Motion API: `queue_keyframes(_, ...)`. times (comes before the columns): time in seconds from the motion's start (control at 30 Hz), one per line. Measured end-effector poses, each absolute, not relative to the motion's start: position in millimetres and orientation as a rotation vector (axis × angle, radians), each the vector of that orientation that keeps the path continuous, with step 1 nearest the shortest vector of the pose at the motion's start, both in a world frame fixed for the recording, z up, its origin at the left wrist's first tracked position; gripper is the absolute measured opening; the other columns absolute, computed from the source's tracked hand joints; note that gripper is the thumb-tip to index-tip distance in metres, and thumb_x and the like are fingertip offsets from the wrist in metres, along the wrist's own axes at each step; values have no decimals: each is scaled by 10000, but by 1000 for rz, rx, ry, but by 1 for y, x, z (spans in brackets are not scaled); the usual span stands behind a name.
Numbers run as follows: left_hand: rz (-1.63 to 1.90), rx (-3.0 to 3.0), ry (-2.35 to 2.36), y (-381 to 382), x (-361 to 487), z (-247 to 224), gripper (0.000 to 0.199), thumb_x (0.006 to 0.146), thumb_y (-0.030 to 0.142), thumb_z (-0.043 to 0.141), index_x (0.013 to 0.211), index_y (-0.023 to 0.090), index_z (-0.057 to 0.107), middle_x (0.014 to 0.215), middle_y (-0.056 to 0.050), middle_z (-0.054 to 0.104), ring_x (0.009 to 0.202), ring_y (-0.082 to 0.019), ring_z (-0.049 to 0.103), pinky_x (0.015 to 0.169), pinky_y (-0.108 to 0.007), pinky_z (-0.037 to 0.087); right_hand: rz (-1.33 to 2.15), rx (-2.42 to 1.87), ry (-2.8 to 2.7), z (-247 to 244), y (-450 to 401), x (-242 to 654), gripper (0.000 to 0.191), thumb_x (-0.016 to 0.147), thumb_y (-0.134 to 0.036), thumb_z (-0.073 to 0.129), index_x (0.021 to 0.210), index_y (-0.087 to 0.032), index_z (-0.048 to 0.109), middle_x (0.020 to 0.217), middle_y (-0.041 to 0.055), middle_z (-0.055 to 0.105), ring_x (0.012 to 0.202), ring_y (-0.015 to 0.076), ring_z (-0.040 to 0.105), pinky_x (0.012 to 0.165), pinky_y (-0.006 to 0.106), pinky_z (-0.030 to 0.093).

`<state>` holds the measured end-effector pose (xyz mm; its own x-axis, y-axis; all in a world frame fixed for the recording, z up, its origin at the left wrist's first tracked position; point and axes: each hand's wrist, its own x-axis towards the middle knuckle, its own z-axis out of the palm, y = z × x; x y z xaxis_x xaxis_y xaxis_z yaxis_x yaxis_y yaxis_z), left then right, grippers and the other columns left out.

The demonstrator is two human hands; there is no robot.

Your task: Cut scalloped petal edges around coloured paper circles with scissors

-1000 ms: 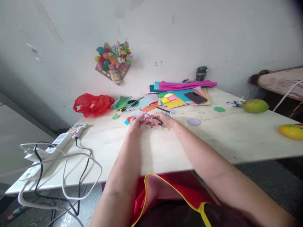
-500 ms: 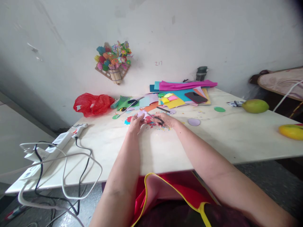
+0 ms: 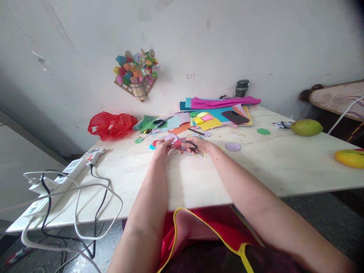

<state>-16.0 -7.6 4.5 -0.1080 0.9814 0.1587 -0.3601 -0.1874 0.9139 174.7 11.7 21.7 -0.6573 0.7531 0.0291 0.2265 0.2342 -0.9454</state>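
Nearest, a red cloth with yellow edging [image 3: 209,227] lies below the bench [image 3: 196,185]. Over the bench both forearms reach up towards 12 o'clock. The left hand [image 3: 163,148] is closed in a pinch on the lilac paper [image 3: 170,137]; the right hand [image 3: 199,145] is curled round the handles of the scissors [image 3: 189,142], their blades aimed at 10 o'clock.

Half a second ago the lilac paper showed broader, its blades' side clear; now the blades lie across its view. I take this as trimming under way, though contact is too small to confirm.

Under the hands are red paper [image 3: 178,143] and scraps [image 3: 202,154]. From the scissors, the power strip [image 3: 69,173] is between 8 and 9 o'clock and a lilac disc [image 3: 233,146] at 3. Farther off, a pen [image 3: 198,132] and the phone [image 3: 235,117] are at 2, second scissors [image 3: 160,122] and the red bag [image 3: 112,126] near 10. Farthest, the bouquet [image 3: 136,74] hangs towards 11.
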Motion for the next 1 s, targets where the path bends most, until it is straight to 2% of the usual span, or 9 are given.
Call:
queue_keyframes(0.17,1597,958,892,-6,-17,4,280,529,235,803,736,142,638,673,3,634,590,-114,607,609,-266,538,1437,-894,-2029,19,13,174,358,797,-447,641,667,-149,491,447,-44,529,315,44,448,280,153,254)
queue_keyframes(0.37,1608,965,874,-4,-18,2,311,511,254,815,750,130,659,728,-37,682,665,-146,648,685,-299,555,1435,-900,-2017,21,12,175,364,809,-462,626,677,-149,496,458,-43,538,312,39,447,280,149,256)
queue_keyframes(0.63,1592,969,894,-3,-18,0,315,522,255,811,764,114,668,746,-53,690,665,-150,657,666,-287,549,1452,-901,-2012,22,13,176,322,858,-437,575,734,-143,530,480,-32,555,338,55,485,284,152,289)
queue_keyframes(1.0,1544,984,904,-6,-20,1,310,503,286,836,721,137,676,710,-39,683,649,-163,654,629,-293,551,1506,-796,-2008,10,22,177,331,820,-461,609,794,-137,547,507,-34,564,345,55,478,289,155,298)
